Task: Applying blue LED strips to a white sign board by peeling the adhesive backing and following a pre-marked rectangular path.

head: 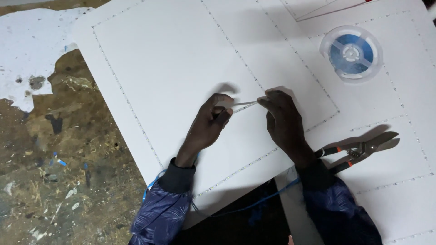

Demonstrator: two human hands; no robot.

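Observation:
A short length of thin pale strip (244,104) is stretched between my two hands above a large white board (172,59). My left hand (208,124) pinches its left end with thumb and fingers. My right hand (284,122) pinches the right end. The board has dotted lines of small marks running along its edges and across it. Both my sleeves are dark blue with a leaf pattern.
A clear round spool with blue wire (351,52) lies on the white boards at the upper right. Metal snips with black and orange handles (361,149) lie right of my right wrist. A blue cord (245,206) runs under my arms. The worn floor (54,149) is at left.

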